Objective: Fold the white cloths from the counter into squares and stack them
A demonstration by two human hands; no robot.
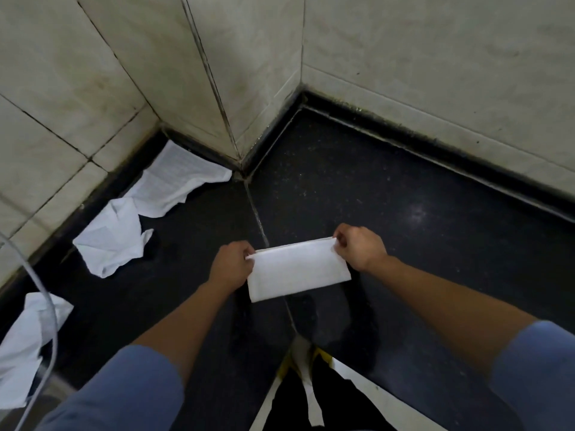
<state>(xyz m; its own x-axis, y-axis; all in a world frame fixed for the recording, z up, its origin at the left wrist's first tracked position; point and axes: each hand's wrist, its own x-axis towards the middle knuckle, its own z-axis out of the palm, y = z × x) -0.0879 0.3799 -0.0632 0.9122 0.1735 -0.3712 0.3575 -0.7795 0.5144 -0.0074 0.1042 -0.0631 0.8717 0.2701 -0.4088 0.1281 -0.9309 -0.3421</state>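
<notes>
A folded white cloth (297, 270), now a narrow rectangle, hangs just above the black counter (389, 206). My left hand (231, 264) pinches its upper left corner and my right hand (357, 247) pinches its upper right corner. Three unfolded white cloths lie along the left wall: a flat one (180, 181) in the corner, a crumpled one (112, 237) below it, and another crumpled one (28, 343) at the far left edge.
Beige tiled walls (404, 57) enclose the counter at the back and left, with a jutting corner in the middle. A grey cable (51, 315) runs over the leftmost cloth. The counter's front edge (367, 377) is near my body.
</notes>
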